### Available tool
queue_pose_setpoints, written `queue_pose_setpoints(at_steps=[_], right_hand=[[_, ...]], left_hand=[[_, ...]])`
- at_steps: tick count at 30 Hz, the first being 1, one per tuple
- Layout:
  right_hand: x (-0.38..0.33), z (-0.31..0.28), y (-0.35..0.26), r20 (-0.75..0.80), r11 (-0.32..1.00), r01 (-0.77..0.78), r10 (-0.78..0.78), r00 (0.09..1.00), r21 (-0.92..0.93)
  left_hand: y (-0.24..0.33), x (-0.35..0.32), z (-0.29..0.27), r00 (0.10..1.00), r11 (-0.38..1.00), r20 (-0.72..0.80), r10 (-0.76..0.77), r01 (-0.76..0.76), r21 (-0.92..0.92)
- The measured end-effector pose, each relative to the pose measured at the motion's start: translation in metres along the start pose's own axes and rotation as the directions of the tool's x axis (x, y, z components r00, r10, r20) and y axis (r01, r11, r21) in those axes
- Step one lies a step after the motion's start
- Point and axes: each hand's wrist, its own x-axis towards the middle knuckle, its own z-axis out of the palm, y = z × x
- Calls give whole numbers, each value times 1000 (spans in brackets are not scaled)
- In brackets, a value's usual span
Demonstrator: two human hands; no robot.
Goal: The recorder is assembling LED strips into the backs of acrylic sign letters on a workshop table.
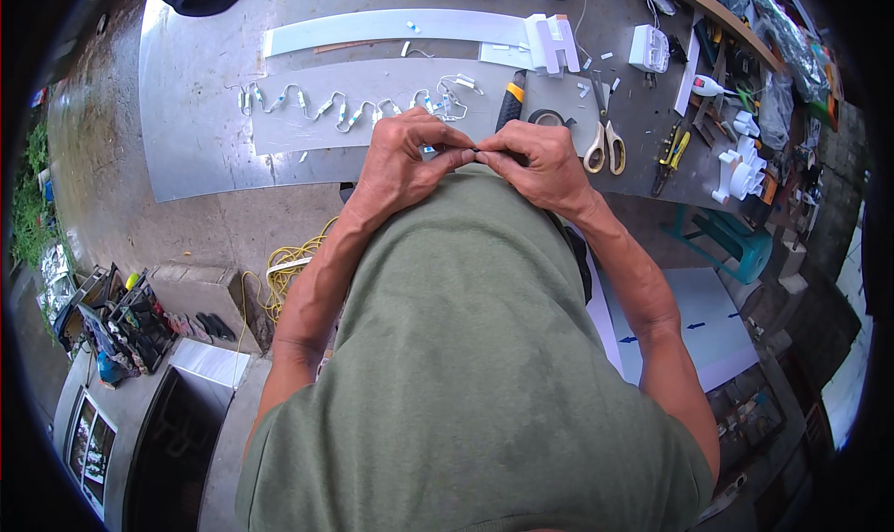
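Note:
My left hand [406, 159] and my right hand [542, 165] meet at the table's near edge, close to my body. Both are closed in a pinch, fingertips almost touching, on a small dark piece [476, 150]; its kind is too small to make out. Behind my left hand, a wavy string of small white LED modules [337, 111] joined by wire lies on a grey sheet [289, 139]; part of it is hidden by the hand. A black-and-yellow utility knife [511, 102] and a roll of black tape [570, 122] lie just beyond my right hand.
Cream-handled scissors [605, 148] and yellow-handled pliers [672, 150] lie to the right. Farther back are a long white strip [400, 29], a white letter-shaped piece [556, 45] and a white adapter box [649, 49]. A teal stool [740, 243] and a coiled yellow cable [291, 269] stand below.

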Motion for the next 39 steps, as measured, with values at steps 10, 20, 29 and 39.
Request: queue_pose_setpoints(at_steps=[10, 20, 29, 39], right_hand=[[1, 11, 4, -59, 1000, 24, -25, 998, -11], [29, -16, 7, -71, 998, 56, -58, 996, -34], [22, -53, 27, 15, 993, -120, 120, 993, -13], [-25, -57, 45, 35, 869, -81, 112, 993, -488]], left_hand=[[-9, 3, 2, 977, 959, 53, -209, 215, -186], [-5, 32, -13, 969, 949, 178, -172, 212, -232], [-55, 27, -23, 985, 925, 13, -175, 169, -340], [-96, 3, 1, 986, 792, -67, 151, -81, 605]])
